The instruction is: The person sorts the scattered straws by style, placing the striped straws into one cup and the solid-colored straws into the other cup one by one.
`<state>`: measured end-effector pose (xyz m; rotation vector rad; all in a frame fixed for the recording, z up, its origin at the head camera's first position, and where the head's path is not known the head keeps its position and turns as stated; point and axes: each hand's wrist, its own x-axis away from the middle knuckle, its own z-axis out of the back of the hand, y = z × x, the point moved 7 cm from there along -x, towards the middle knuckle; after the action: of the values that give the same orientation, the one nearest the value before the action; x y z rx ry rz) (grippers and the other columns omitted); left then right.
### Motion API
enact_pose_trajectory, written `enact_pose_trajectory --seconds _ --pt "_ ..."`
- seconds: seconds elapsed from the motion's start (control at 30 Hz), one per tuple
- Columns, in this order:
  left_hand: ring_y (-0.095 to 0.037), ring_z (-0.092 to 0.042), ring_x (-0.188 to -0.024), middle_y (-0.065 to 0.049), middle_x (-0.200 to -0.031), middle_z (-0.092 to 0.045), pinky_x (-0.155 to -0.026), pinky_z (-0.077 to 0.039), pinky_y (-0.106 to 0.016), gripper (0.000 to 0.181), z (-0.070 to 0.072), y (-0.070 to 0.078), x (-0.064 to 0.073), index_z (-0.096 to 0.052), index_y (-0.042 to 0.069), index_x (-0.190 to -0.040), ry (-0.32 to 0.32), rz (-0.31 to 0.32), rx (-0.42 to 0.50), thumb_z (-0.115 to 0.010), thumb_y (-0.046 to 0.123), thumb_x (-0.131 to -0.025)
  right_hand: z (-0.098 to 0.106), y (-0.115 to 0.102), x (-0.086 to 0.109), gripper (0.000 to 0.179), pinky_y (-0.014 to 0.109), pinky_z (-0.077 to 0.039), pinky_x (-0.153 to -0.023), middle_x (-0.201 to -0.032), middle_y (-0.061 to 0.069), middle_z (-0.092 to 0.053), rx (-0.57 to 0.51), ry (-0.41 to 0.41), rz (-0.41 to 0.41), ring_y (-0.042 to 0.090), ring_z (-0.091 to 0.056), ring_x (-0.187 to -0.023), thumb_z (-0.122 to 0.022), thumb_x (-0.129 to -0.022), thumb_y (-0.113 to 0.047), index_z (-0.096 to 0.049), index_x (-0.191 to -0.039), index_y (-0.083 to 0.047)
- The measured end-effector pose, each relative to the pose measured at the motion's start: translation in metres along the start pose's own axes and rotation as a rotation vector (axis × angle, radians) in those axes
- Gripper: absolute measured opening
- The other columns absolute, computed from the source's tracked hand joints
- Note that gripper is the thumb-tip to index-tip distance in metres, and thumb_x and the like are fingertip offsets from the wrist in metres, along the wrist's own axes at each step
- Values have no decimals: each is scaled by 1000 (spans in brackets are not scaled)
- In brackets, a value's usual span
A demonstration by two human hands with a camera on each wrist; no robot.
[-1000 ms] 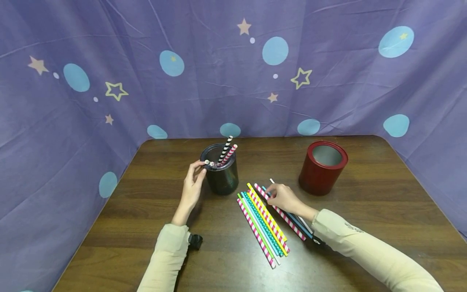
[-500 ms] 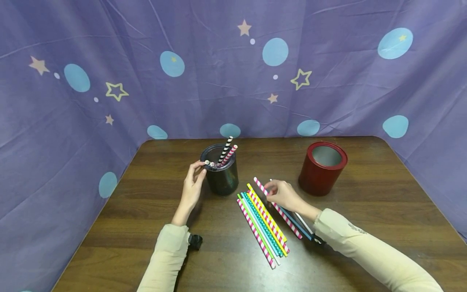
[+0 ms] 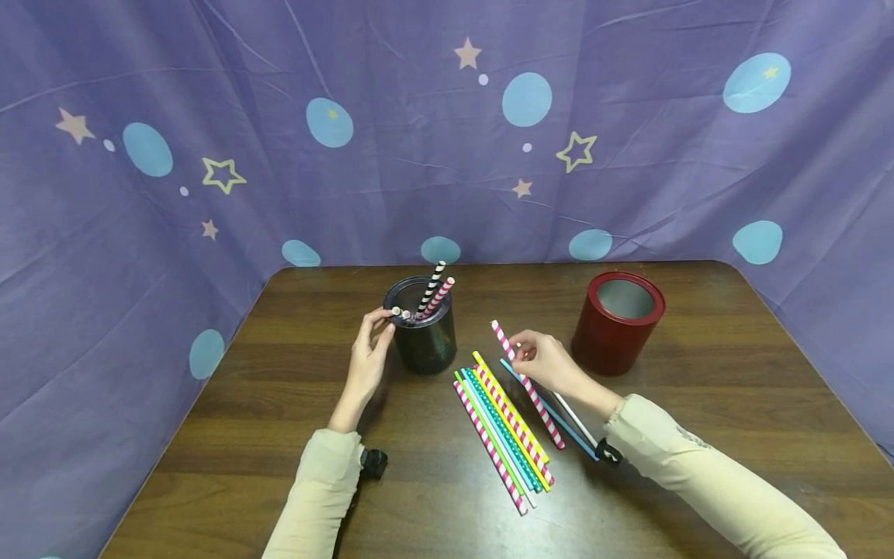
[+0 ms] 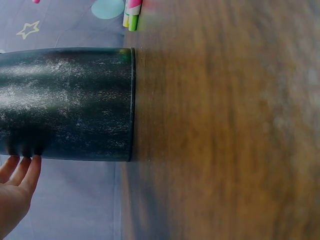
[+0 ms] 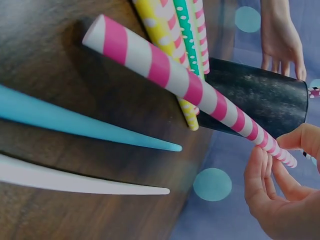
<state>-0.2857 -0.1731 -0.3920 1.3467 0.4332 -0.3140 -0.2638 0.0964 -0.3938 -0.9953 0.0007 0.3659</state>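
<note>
A pink-and-white striped paper straw [image 5: 170, 77] is pinched near its upper end between the thumb and fingers of my right hand [image 3: 548, 362]. It slants above the table, its lower end pointing toward me. My left hand [image 3: 368, 357] touches the side and rim of a black can [image 3: 427, 345] with fairly straight fingers [image 4: 31, 175]. Inside the can stand a black-and-white striped straw [image 3: 431, 283], a pink striped straw [image 3: 443, 290] and others with just their ends showing. Below my right hand lie a blue straw [image 5: 90, 122] and a white straw [image 5: 80, 177].
Several coloured straws [image 3: 503, 427], striped, dotted and plain, lie side by side on the wooden table [image 3: 279, 373] in front of the can. To the right stands a red can [image 3: 611, 338] with a grey inside. A purple curtain [image 3: 419, 155] hangs behind the table.
The right hand has lifted the pink-and-white straw off the table and shifted it slightly away from me, baring more of the blue and white straws. The left hand stays at the black can.
</note>
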Motion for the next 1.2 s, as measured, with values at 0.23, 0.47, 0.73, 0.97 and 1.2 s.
enact_pose_trajectory --seconds 0.23,0.47,0.73,0.97,1.2 --pt "-18 -44 -113 -18 -120 -45 -86 -39 -15 22 0 8 0 -47 -6 -111 -3 33 17 -45 -1 -89 7 -8 -2 29 23 -42 -56 -71 4 -53 -27 25 -4 14 -50 -64 -60 -70 0 -56 -99 1" --pt "-27 -43 -114 -23 -118 -45 -85 -38 -13 22 -4 31 3 -45 -11 -110 -7 30 3 -44 -5 -89 16 -16 -5 30 23 -44 -61 -76 7 -55 -84 71 -3 15 -51 -68 -59 -71 1 -53 -101 3" --pt "-15 -44 -112 -25 -119 -44 -85 -38 -14 22 -4 32 3 -45 -12 -109 -1 17 -2 -44 -4 -89 29 -40 -8 30 19 -43 -62 -77 13 -55 -162 151 31 15 -51 -68 -55 -73 7 -50 -103 10" --pt "-29 -42 -114 -26 -119 -44 -85 -38 -14 23 -4 31 2 -45 -12 -110 -6 14 3 -44 -5 -89 38 -42 -15 27 16 -45 -60 -80 15 -54 -270 214 54 7 -52 -67 -53 -76 7 -49 -103 9" --pt "-30 -42 -114 -25 -119 -44 -85 -38 -14 23 -4 31 3 -45 -12 -110 -6 30 3 -44 -5 -89 46 -54 -16 30 21 -49 -61 -83 17 -56 -428 292 76 4 -54 -64 -49 -74 14 -46 -104 11"
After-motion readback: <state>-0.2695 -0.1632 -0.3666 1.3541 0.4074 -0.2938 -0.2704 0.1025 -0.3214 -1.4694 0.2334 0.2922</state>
